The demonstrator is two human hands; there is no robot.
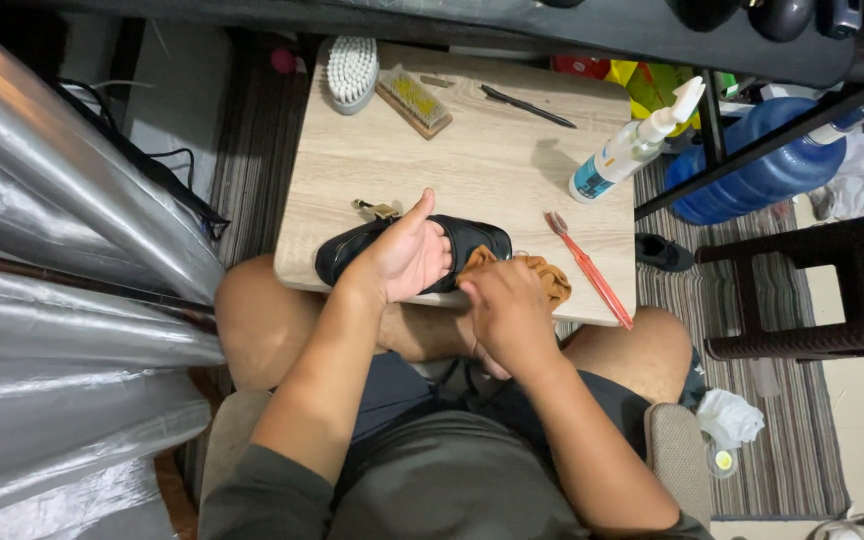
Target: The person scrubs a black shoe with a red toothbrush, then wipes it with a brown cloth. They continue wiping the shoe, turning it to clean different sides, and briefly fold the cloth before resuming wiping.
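Observation:
A black sandal (pixel 352 250) lies on its side at the near edge of a small wooden table (pixel 482 170). My left hand (pixel 402 255) grips the sandal across its middle, thumb up. My right hand (pixel 507 305) presses a crumpled orange cloth (pixel 547 275) against the sandal's right end. A small brass buckle (pixel 377 209) sticks out behind the sandal.
On the table lie a red toothbrush (pixel 587 268), a white spray bottle (pixel 632 145), a black pen (pixel 527 106), a white scrub brush (pixel 352 72) and a wooden wire brush (pixel 414 100). A dark stool (pixel 832 290) and blue water jug (pixel 772 170) stand right; silver sheeting (pixel 62 260) hangs left.

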